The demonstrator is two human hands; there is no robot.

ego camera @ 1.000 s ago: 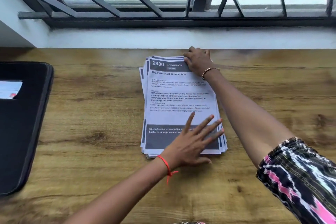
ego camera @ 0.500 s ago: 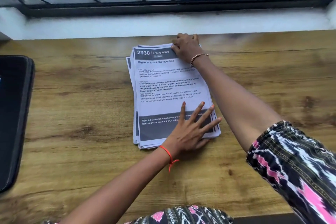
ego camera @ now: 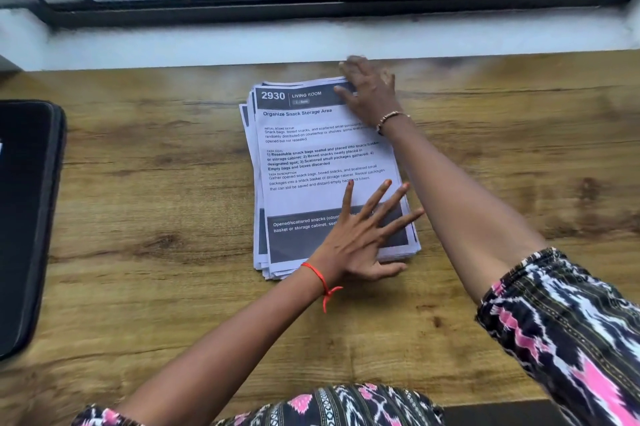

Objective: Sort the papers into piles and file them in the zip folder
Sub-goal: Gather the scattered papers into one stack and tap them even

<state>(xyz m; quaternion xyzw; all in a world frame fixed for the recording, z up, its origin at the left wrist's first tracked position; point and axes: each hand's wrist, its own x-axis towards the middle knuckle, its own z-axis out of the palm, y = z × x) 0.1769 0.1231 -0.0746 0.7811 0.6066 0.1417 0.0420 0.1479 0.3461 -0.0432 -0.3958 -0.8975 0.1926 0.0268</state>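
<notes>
My left hand lies flat, fingers fanned wide, on the near right corner of the paper stack. My right hand rests on the stack's far right corner, seemingly with fingers straight, though blur hides detail. The stack sits on the table, and the black zip folder lies well left of it.

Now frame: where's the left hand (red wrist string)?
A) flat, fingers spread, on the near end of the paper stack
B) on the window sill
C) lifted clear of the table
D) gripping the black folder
A: the left hand lies spread flat on the near end of the paper stack. The right hand, blurred, is at the stack's far right corner, and the black folder lies untouched at the left edge.
</notes>
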